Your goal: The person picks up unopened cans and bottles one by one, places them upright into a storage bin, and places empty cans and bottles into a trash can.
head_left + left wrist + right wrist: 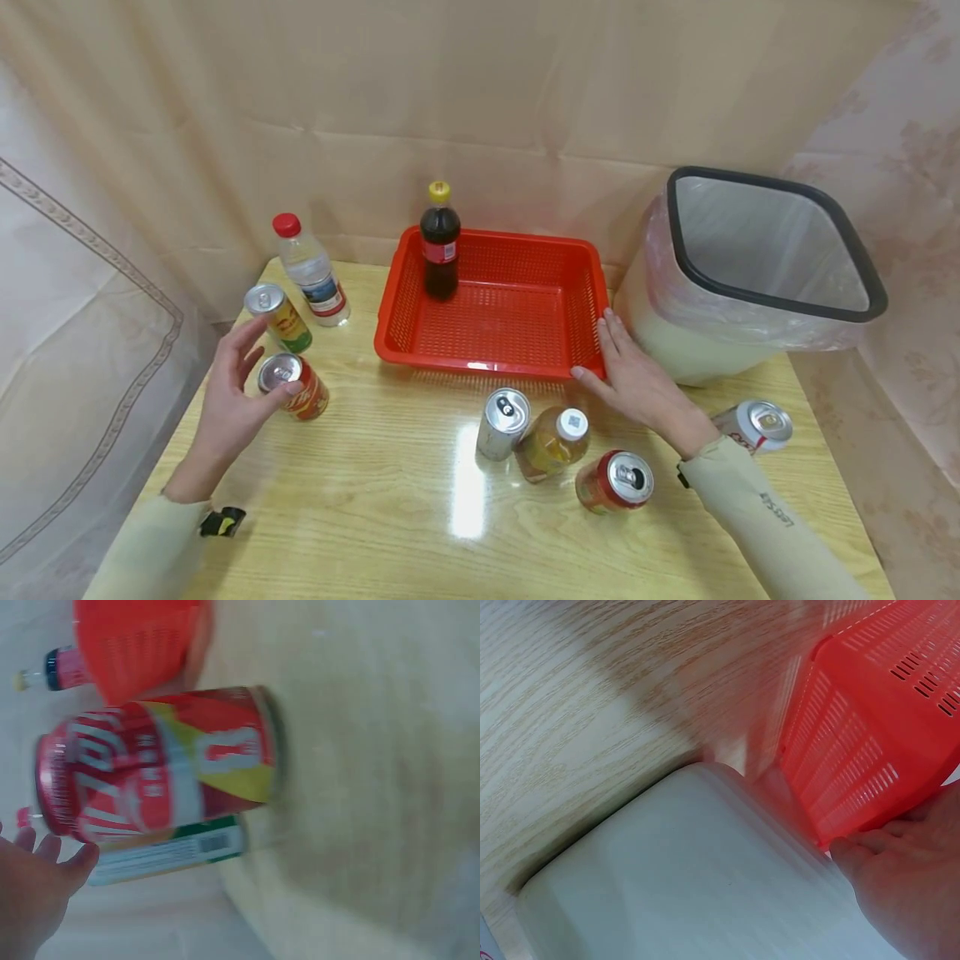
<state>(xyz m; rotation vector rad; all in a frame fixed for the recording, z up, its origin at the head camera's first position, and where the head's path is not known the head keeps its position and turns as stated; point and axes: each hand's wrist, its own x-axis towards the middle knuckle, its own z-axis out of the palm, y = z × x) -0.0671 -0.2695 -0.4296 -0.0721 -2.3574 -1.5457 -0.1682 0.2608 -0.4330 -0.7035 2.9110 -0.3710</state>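
Observation:
My left hand (231, 404) is at a red soda can (311, 398), thumb by the lid's near side and fingers spread on the far side. In the left wrist view this can (150, 765) stands upright on the table, fingertips close to its top. Behind it are a yellow-green can (291, 327) and a clear water bottle with a red cap (318, 283). My right hand (639, 383) rests along the right rim of a red plastic basket (480, 364), fingers extended and thumb near the front corner. A cola bottle (441, 237) stands inside the basket.
A lined trash bin (675, 337) stands close to the basket's right side. Before the basket are a silver can (493, 435), an amber drink bottle (551, 447) and another red can (597, 483). A white can (742, 425) is beyond my right wrist. Curtains border the table's back.

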